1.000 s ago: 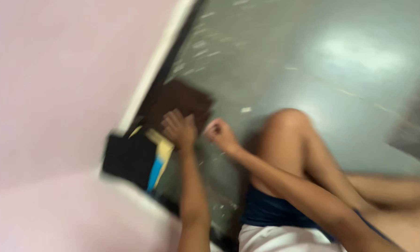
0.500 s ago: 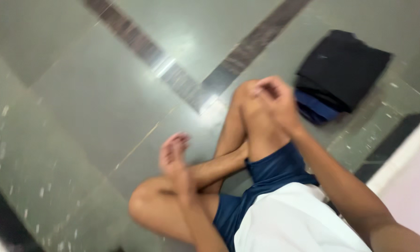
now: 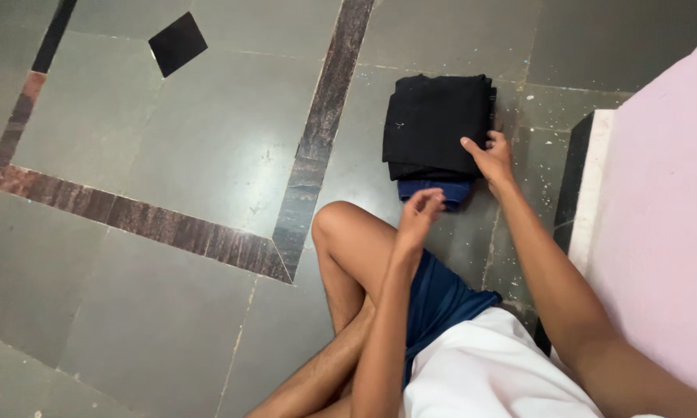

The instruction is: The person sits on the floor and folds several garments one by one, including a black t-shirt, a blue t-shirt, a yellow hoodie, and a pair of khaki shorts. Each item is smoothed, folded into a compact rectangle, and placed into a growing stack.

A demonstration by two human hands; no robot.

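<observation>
Here we sit on the grey tiled floor (image 3: 170, 155), legs crossed, one bare knee (image 3: 334, 220) raised in front of us. Our right hand (image 3: 491, 159) rests on the right edge of a stack of folded clothes (image 3: 435, 128), fingers laid over the top black piece and the thumb at its near edge; the grip looks like a light pinch on that edge, though we cannot tell how firmly it closes. Our left hand (image 3: 420, 214) hovers just beside the near end of the stack, above the knee, its fingers loosely curled and holding nothing, so that grip is released.

The stack lies flat on the floor, just beyond our knee and near the wall. It is mostly black cloth, with a blue folded piece (image 3: 433, 190) showing at the bottom of its near side. The blue piece is just beside our left fingertips, but we cannot tell whether they touch.

A dark brown inlaid strip (image 3: 325, 108) runs across the floor just left of the stack, meeting another strip at an angle near our knee. A small black diamond tile (image 3: 177, 42) sits well apart, at the upper left. A pink wall (image 3: 666, 217) with a white and black skirting stands at the right. We wear dark blue shorts (image 3: 441, 302) and a white shirt (image 3: 488, 371).
</observation>
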